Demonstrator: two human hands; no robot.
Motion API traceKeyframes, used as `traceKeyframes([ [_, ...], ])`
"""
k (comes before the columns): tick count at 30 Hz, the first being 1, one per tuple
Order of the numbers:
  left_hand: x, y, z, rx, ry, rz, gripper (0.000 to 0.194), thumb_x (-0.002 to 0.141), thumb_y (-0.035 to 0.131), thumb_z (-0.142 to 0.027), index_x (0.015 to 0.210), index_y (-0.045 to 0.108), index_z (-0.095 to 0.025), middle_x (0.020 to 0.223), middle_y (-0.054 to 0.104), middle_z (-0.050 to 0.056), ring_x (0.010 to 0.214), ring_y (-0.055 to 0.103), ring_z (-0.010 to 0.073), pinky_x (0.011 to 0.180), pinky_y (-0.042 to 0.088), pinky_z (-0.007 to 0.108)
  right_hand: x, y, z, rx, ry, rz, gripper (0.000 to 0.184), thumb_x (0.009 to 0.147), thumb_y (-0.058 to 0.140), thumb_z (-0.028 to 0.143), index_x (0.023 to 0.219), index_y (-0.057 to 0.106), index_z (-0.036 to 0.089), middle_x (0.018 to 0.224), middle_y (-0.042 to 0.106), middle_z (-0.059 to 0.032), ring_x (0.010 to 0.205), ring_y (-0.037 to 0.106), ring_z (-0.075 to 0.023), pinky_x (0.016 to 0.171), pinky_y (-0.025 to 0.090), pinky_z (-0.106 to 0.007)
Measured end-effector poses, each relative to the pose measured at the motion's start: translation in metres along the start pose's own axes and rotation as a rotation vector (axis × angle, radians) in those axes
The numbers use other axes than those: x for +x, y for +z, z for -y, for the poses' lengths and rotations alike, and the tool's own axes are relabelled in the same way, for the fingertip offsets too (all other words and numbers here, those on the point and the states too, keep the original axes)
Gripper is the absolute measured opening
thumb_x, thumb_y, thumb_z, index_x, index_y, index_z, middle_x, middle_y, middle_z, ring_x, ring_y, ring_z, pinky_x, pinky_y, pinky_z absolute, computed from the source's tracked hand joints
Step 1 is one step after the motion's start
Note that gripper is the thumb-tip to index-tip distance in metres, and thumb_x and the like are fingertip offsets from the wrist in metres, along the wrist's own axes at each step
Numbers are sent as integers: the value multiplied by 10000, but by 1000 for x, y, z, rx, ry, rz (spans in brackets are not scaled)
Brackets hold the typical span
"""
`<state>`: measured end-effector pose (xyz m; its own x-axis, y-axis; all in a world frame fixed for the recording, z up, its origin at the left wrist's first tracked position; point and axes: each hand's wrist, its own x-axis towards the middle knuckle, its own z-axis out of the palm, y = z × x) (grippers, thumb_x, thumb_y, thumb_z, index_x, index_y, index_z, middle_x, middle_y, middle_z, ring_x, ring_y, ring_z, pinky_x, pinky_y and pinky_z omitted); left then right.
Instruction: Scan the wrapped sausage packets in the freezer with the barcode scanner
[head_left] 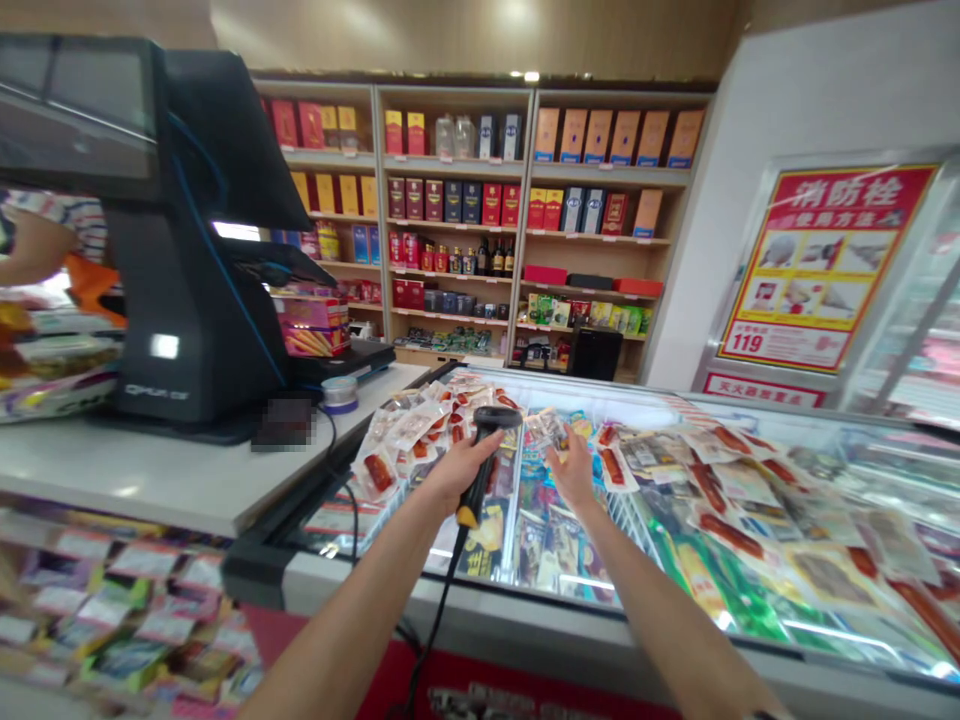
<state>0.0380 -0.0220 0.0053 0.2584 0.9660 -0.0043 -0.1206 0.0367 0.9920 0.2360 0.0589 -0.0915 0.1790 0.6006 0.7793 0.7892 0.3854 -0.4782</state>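
Note:
My left hand is wrapped round the handle of a black barcode scanner with a yellow tip at its base. The scanner's head points right, and its cable hangs down over the freezer's front edge. Just across from it, my right hand grips a small clear plastic packet whose contents I cannot make out. Both hands are above the glass top of a chest freezer. A heap of vacuum-packed sausages lies left of the scanner, and more sausage packs are spread to the right.
At left a checkout terminal stands on a white counter, with a round tub beside it. Another person's arm shows behind the terminal. Shelves of boxed bottles line the back wall. A red-framed poster hangs at right.

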Motion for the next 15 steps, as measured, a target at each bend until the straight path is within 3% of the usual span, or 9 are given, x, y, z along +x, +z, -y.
traceKeyframes([
  [15, 6, 2, -6, -65, -20, 67, 340, 642, 583, -469, 660, 458, -152, 497, 483, -33, 387, 443, 66, 360, 348, 186, -5, -22, -7, -17, -114, 5, 479, 759, 426, 368, 1181, 399, 142, 909, 509, -84, 844, 475, -204, 759, 390, -354],
])
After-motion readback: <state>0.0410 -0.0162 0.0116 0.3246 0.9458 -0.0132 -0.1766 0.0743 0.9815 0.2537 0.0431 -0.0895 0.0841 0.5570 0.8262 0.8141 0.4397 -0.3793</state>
